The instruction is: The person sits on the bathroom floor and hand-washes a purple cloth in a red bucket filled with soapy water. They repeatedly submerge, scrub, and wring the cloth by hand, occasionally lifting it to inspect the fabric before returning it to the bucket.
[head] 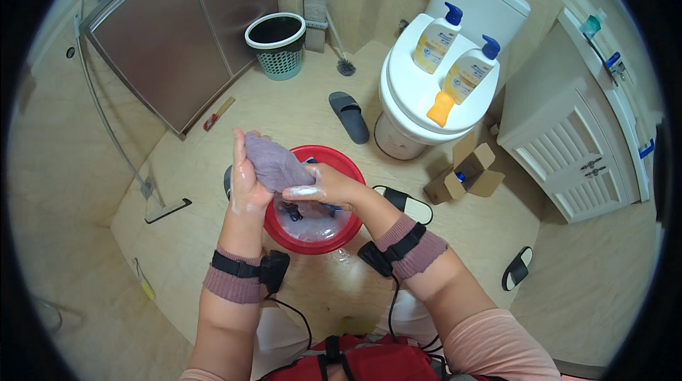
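A wet, greyish-purple cloth (279, 163) is held up between my two hands over the left rim of a red plastic basin (354, 176). My left hand (245, 178) lies along the cloth's left side, palm against it, with suds on the palm and wrist. From the right, my right hand (330, 186) grips the cloth's lower end, white lather along the thumb. In the basin sits soapy water (311, 229) with dark and purplish fabric partly under it; the cloth and my right hand hide some of it.
Around the basin lie a grey slipper (349, 117), a black-and-white slipper (405, 205), a brush (218, 114) and an open cardboard box (445, 184). Two pump bottles (437, 42) and an orange item (440, 109) rest on the toilet lid (407, 77). A squeegee (168, 211) stands left.
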Motion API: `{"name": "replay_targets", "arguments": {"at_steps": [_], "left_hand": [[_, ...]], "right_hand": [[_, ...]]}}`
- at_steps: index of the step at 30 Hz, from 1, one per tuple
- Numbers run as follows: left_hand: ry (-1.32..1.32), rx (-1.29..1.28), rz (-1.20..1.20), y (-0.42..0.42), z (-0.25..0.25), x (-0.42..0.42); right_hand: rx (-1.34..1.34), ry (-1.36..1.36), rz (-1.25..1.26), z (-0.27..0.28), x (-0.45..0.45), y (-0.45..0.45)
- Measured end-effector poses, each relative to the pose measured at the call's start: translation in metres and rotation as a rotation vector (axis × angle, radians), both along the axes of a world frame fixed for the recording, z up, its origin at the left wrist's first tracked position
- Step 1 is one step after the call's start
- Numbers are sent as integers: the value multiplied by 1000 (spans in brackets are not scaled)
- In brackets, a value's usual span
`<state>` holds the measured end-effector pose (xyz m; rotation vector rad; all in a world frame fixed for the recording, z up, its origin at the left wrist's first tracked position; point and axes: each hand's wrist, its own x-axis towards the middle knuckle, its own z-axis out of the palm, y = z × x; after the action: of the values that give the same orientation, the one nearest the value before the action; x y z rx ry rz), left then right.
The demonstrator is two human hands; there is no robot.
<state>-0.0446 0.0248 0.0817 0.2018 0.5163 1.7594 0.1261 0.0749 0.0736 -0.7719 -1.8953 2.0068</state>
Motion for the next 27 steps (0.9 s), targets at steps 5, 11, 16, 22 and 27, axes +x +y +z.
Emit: {"name": "replay_targets", "arguments": {"at_steps": [5, 11, 16, 22, 27], "left_hand": [[45, -293, 41, 5, 4, -5], [-60, -484, -34, 13, -48, 6], [-128, 125, -324, 4, -111, -4], [-14, -403, -106, 10, -29, 78], [-289, 208, -542, 3, -63, 43]], "right_hand": [[-15, 77, -235, -12, 3, 23], [448, 290, -450, -2, -6, 2], [989, 50, -400, 29, -24, -55], [915, -100, -721, 10, -9, 5], [1242, 136, -555, 17, -21, -42]]}}
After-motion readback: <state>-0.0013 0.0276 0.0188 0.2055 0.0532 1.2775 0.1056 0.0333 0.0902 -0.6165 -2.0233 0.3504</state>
